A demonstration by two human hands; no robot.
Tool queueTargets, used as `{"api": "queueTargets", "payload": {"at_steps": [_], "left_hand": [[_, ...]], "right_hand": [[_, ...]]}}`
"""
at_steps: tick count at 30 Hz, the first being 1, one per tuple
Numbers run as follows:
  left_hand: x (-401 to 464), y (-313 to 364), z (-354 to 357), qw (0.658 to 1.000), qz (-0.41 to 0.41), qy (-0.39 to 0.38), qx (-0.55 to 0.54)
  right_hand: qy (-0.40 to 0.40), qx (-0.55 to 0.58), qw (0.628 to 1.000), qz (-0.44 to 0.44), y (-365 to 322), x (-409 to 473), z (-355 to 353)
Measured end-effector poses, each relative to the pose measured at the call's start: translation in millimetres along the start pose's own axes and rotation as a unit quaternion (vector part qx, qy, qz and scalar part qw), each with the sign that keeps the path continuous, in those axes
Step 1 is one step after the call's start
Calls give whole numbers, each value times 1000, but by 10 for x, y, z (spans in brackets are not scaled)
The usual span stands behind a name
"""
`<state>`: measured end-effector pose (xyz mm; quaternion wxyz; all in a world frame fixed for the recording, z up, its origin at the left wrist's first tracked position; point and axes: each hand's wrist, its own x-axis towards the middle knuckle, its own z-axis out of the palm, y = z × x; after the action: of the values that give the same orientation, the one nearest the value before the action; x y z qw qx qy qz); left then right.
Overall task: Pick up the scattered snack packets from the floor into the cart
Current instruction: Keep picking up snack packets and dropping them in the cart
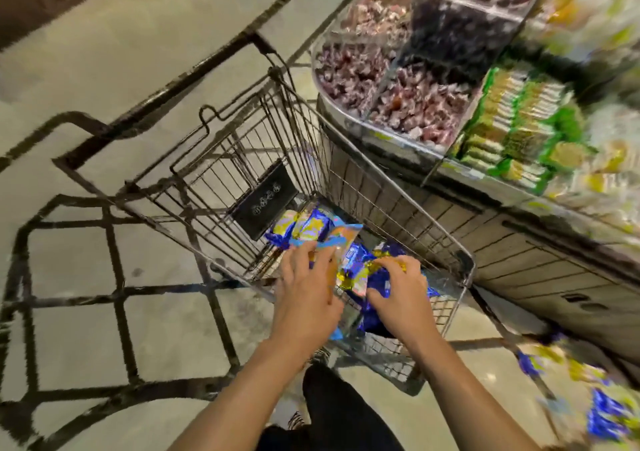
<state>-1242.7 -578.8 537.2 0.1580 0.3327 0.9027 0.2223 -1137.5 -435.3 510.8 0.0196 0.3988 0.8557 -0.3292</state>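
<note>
Blue-and-yellow foil snack packets [304,230] already lie heaped in the black wire shopping cart [346,159]; the left hand [306,291] and right hand [398,291] each grip packets above its near end; more packets [588,398] remain scattered on the tiled floor [166,326], so the job looks partway done.

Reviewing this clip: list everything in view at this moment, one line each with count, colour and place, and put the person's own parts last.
cart: one, dark wire, centre, beside the display.
snack packets in the cart: several, blue and yellow, on the cart's bottom; exact count unclear.
snack packets on the floor: several, blue and yellow, bottom right, blurred.
candy bins: clear, several compartments, holding reddish-purple wrapped sweets, upper right.
shelf packets: many, green and yellow, stacked right of the bins.
floor: beige tiles with dark lines.
left hand: inside the cart, fingers on a light blue packet.
right hand: inside the cart, fingers curled over blue and yellow packets.
</note>
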Motion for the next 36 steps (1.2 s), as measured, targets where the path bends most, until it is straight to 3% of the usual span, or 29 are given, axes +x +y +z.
{"api": "queueTargets", "payload": {"at_steps": [11,21,25,36], "left_hand": [[1137,68,537,993,73,-86,38],[1866,-190,1693,973,122,-181,74],[2003,-325,2088,963,140,-202,108],[2098,-428,2629,952,175,-222,118]], "right_hand": [[32,57,989,136,649,782,-14],[18,40,969,245,1412,1317,606],[-16,14,966,257,1645,1428,921],[81,-54,958,268,1879,1529,1426]]}}
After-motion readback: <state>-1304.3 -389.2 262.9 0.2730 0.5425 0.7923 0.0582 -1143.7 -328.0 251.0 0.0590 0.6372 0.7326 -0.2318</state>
